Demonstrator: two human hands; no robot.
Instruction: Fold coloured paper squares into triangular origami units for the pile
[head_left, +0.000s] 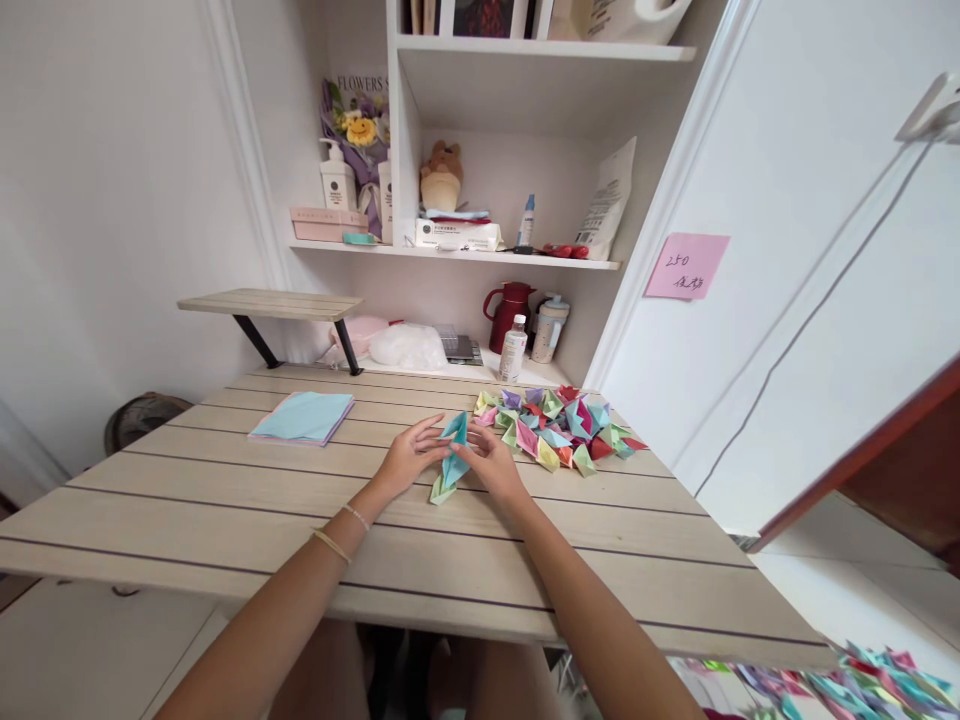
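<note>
A blue folded paper piece (454, 466) stands between my two hands, above the middle of the table. My left hand (409, 458) closes on its left side with thumb and fingertips. From the other side my right hand (493, 464) grips it, the thumb pressed on its near face. Just below it lies a light green folded paper piece (441, 491); whether the two touch I cannot tell. Right of my right hand sits a pile of folded paper pieces (551, 428) in many colours. A stack of square paper sheets (304, 416), light blue on top, rests to the left.
The slatted wooden table (300, 500) carries a small raised shelf (270, 303) at the back left. Behind the pile stands a clear bottle (513, 350), near a dark red jug (510, 315). More folded papers (862, 685) lie below the table at the lower right.
</note>
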